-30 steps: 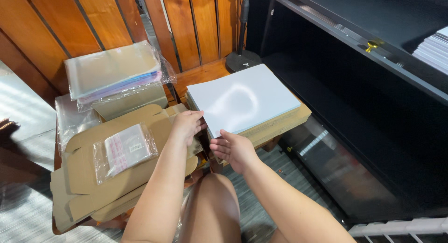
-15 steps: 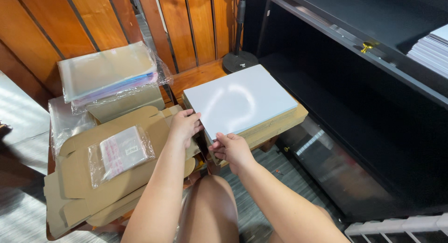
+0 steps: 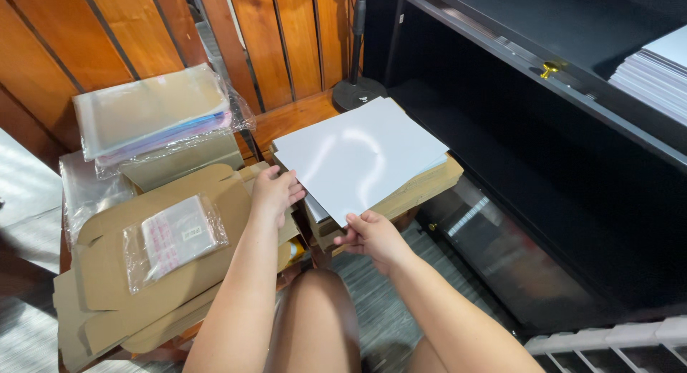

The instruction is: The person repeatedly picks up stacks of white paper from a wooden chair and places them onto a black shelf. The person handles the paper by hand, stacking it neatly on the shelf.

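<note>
A: What do the hands have hold of?

B: A stack of glossy white sheets (image 3: 361, 154) that lies on top of a brown cardboard pile (image 3: 422, 190), in front of the person's knee. The left hand (image 3: 274, 192) rests at the near left corner of the stack, fingers bent and spread over the edge, touching the paper. Whether it truly pinches anything I cannot tell; the fingertips are tucked under the corner.

A: And the other one?

B: The right hand (image 3: 373, 237) sits at the near edge of the same stack, thumb on top and fingers curled below, partly closed on the edge of the sheets.

A: What lies to the left of that?

B: Flat folded cardboard boxes (image 3: 107, 301), piled up, with a small clear plastic bag (image 3: 174, 238) lying on top that holds something pale. Behind them stands a taller stack of clear sleeves (image 3: 154, 112) on another brown box, with more loose clear plastic at its left side.

A: And around the whole lot?

B: A wall of reddish wooden slats (image 3: 272, 36) at the back, with the round black base of a stand (image 3: 360, 92) just beyond the white stack. To the right is a black cabinet (image 3: 572, 165), open at the front, with a small brass knob (image 3: 549, 69) on its upper rail and another pile of white sheets (image 3: 655, 72) on its top, well apart from the hands
</note>
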